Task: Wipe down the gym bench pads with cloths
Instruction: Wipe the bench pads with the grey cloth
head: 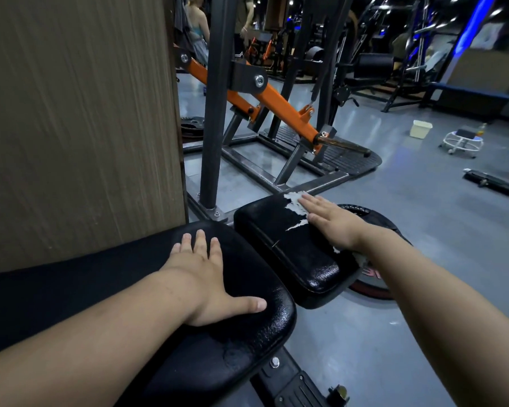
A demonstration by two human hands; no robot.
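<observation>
L hand (200, 277), grip wide, flat on long pad (247, 333) beside seat pad (276, 245); R hand (329, 221), grip wide, pressing white cloth (293, 201) on seat pad.

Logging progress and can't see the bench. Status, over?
Left hand flat on the long pad, empty. Right hand flat on the small pad, white scraps at its fingers, cloth or torn cover unclear. Nothing blocking the pads.

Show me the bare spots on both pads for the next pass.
Seat pad: bare left half, between right hand and long pad. Long pad: bare near end, below left hand. Crowded: seat pad's far right, under the hand.
</observation>
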